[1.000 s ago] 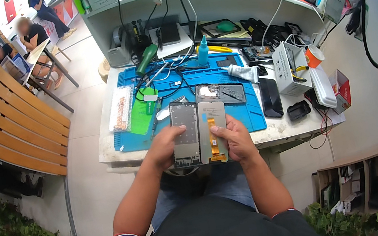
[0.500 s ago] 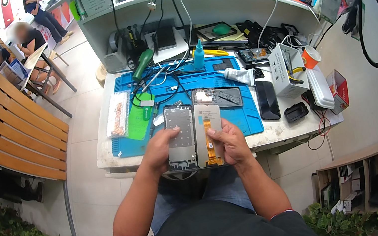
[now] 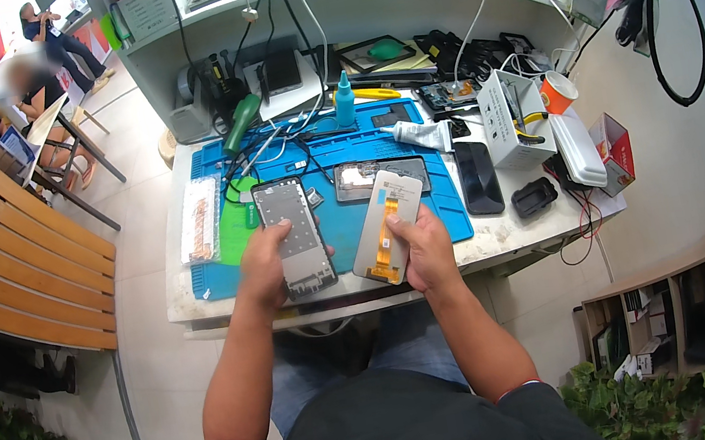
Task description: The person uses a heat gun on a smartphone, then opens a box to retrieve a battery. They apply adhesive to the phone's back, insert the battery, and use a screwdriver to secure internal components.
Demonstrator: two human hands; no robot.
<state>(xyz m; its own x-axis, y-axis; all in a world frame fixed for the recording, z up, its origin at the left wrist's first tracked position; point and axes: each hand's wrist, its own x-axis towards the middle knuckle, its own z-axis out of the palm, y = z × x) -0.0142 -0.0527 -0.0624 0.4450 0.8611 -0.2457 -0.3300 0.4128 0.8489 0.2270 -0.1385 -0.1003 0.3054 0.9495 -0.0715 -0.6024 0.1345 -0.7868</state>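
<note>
My left hand (image 3: 264, 262) grips a dark grey phone frame (image 3: 296, 239) by its left side, thumb lying on the inner face. In my right hand (image 3: 425, 243) is a phone screen panel (image 3: 398, 195), its pale back with an orange flex cable turned up, thumb pressed near the cable. The two parts are apart, both held over the near edge of a blue repair mat (image 3: 447, 220). Behind them on the mat lies an opened phone body (image 3: 408, 172). A green sheet (image 3: 234, 230) and a clear bag of copper-coloured parts (image 3: 200, 219) rest at the left.
A blue bottle (image 3: 344, 101), a white tube (image 3: 420, 134) and a green-handled tool (image 3: 242, 124) lie farther back among cables. To the right are a black phone (image 3: 478, 179), a white box (image 3: 512, 118), an orange cup (image 3: 556, 93) and a small black tray (image 3: 535, 198).
The frame and the screen panel, side by side before, are now separated: the frame has moved left, the panel tilts to the right. The whole view has shifted slightly.
</note>
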